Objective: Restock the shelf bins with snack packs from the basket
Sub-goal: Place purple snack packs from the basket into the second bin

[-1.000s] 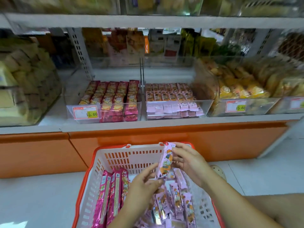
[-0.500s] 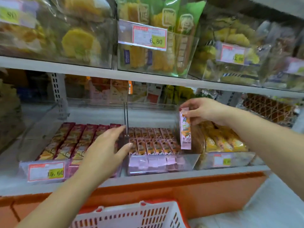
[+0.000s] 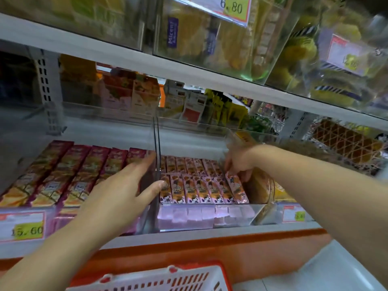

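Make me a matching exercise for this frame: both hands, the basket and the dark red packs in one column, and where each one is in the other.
Things:
1. left hand
2. right hand
3. basket
4. dark red packs

Places:
A. at the bottom of the view, below the shelf
B. in the left bin
C. at the clear divider between two bins
D. on a pink pack at the right end of the middle bin

Pairs: 1-C, 2-D, 3-A, 4-B.
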